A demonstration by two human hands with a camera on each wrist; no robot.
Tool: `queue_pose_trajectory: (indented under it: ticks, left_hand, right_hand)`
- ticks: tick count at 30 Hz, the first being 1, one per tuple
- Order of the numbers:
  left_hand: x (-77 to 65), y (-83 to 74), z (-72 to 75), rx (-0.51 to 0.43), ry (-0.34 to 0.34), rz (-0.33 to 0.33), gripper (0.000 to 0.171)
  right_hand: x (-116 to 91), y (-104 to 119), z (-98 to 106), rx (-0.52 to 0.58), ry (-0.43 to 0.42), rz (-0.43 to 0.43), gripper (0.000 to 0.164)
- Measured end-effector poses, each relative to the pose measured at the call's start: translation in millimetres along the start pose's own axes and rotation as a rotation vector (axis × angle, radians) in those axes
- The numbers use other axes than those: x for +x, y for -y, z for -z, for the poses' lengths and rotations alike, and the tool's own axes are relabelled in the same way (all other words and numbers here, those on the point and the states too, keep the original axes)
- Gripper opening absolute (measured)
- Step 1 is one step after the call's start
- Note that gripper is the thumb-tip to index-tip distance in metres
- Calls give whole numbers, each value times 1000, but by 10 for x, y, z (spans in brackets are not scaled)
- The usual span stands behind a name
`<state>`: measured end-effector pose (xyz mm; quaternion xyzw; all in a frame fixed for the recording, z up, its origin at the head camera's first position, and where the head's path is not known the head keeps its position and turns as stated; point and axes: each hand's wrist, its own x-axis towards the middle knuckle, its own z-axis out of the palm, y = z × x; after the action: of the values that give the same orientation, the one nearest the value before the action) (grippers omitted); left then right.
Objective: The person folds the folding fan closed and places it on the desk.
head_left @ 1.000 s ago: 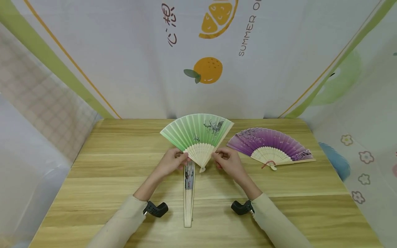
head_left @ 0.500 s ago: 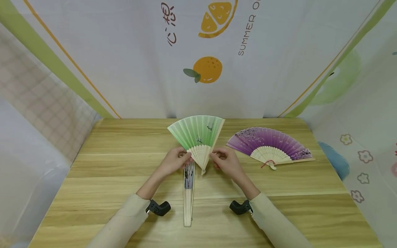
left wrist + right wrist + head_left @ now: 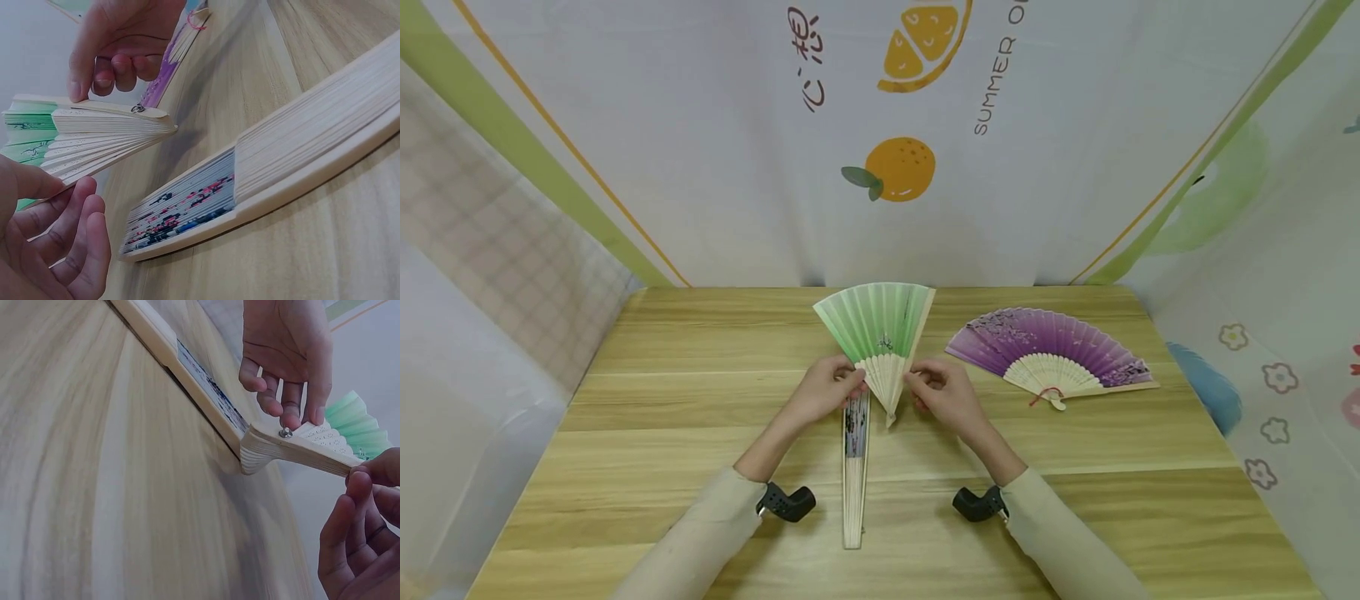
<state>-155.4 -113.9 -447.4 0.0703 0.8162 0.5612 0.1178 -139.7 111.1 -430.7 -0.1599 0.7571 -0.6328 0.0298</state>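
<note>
A green folding fan with pale ribs is partly spread and held up above the table, its pivot end pointing toward me. My left hand pinches its left outer rib between thumb and fingers. On the opposite side my right hand pinches the right outer rib. The left wrist view shows the ribs bunched in pleats between both hands. Beneath, a closed folding fan with a dark floral print lies lengthwise on the table, its far end hidden behind the green fan and left hand.
An opened purple folding fan with a red cord lies on the right of the wooden table. A white curtain printed with oranges hangs behind the table's far edge. Black wrist cameras sit on both wrists.
The green fan has narrowed, its two outer ribs drawn closer together. Both hands have moved slightly inward with it. The other two fans lie as before.
</note>
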Motion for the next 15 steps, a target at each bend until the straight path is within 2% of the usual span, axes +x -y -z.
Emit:
queue_pose_trajectory:
  ticks: [15]
  left_hand:
    - [4,-5,1,25,6,-48,17]
  right_hand:
    - [-3,-13,-34,-2,5,1,10]
